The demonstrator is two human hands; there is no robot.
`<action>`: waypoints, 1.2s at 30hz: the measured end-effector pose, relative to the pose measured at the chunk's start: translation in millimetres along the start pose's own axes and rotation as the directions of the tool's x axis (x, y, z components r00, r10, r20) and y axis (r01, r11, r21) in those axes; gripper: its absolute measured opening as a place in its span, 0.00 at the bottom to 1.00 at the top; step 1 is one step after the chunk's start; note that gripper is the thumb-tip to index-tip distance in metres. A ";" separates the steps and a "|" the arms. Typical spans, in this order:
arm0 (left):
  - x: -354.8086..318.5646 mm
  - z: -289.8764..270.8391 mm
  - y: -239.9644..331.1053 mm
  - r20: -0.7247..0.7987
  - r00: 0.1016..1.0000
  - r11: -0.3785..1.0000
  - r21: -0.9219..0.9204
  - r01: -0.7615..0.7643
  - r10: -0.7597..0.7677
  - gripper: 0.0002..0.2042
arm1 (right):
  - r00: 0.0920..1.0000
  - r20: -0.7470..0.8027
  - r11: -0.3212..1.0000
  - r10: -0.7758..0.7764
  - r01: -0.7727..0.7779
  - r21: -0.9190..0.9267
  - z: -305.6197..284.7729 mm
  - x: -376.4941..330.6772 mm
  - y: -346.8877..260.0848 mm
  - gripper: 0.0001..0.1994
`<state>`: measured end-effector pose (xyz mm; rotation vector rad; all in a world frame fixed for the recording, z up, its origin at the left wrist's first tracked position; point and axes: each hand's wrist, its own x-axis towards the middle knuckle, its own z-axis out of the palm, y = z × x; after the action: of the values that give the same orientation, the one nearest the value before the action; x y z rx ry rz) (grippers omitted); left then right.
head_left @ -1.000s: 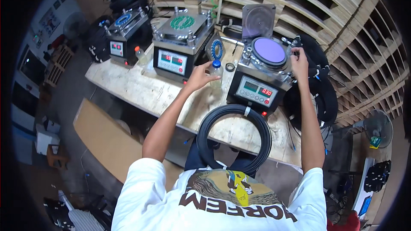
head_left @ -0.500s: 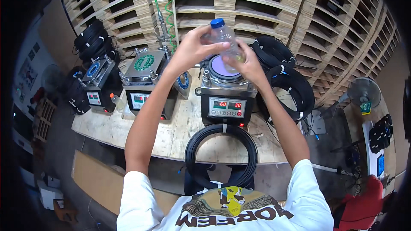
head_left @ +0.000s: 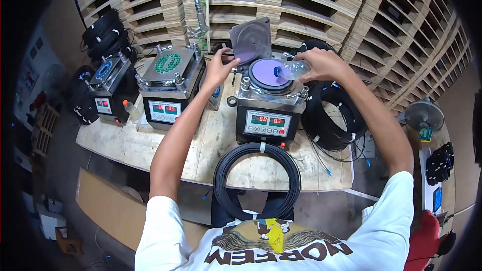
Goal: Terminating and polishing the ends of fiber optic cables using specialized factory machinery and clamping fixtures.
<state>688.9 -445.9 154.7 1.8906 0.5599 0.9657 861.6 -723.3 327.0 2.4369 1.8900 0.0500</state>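
Note:
My right hand (head_left: 321,65) grips a clear plastic bottle (head_left: 297,70) with a blue cap. The bottle is tipped sideways, cap to the left and low, over the round purple pad (head_left: 266,71) on top of a metal polishing machine (head_left: 273,104). Some liquid shows inside it. A square metal plate (head_left: 252,39) stands tilted up at the back of the pad, its underside facing me. Beside the plate's lower left edge is my left hand (head_left: 221,67), thumb and fingers apart. Whether it touches the plate is unclear.
A black cable coil (head_left: 219,170) overhangs the bench's (head_left: 196,160) front edge. Another coil (head_left: 314,115) lies right of the machine. Two similar machines (head_left: 168,87) (head_left: 108,82) and a small orange-capped bottle (head_left: 131,110) stand left. Wooden pallets (head_left: 301,2) rise behind; an air gun (head_left: 198,25) hangs there.
The bottle went from upright between both hands to tipped over the pad in my right hand. My left hand let go and moved left and down. The tilted plate now shows.

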 end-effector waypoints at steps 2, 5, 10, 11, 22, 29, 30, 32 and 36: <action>3.5 9.4 0.0 0.069 0.996 0.999 -0.005 -0.048 0.048 0.24 | 0.997 0.077 0.989 -0.023 0.034 -0.141 -6.5 8.3 -2.5 0.36; 0.6 18.3 9.6 0.091 0.993 0.995 0.066 -0.076 0.069 0.17 | 0.990 0.124 0.977 -0.067 0.090 -0.191 -11.8 21.2 -6.7 0.34; -1.6 17.4 1.0 0.037 0.994 0.993 0.037 -0.108 0.107 0.11 | 0.958 0.244 0.947 -0.153 0.213 -0.240 -25.8 52.3 -38.7 0.31; -4.8 20.7 13.1 0.040 0.993 0.991 0.068 -0.114 0.111 0.11 | 0.959 0.240 0.944 -0.152 0.213 -0.252 -23.6 58.5 -38.3 0.30; -8.1 25.2 14.9 0.003 0.989 0.986 0.072 -0.150 0.150 0.11 | 0.978 0.201 0.928 -0.064 0.132 -0.348 -12.5 107.3 -1.9 0.23; -8.0 21.1 13.4 -0.021 0.987 0.985 0.069 -0.160 0.162 0.11 | 0.949 0.301 0.932 -0.089 0.186 -0.311 -26.4 62.0 -30.8 0.24; -8.9 21.4 15.7 -0.030 0.987 0.985 0.069 -0.158 0.160 0.11 | 0.943 0.300 0.927 -0.144 0.235 -0.294 -27.1 63.3 -41.1 0.24; -7.8 24.1 15.9 -0.023 0.988 0.986 0.083 -0.147 0.150 0.11 | 0.953 0.243 0.913 -0.183 0.257 -0.316 -24.1 74.7 -56.3 0.22; -9.6 26.0 21.3 0.018 0.992 0.983 0.132 -0.126 0.125 0.11 | 0.966 0.228 0.887 -0.122 0.209 -0.412 -17.9 115.5 -51.9 0.24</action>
<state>704.1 -476.4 162.3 2.0688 0.5155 1.0213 839.2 -598.2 340.4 1.9078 1.7647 0.1937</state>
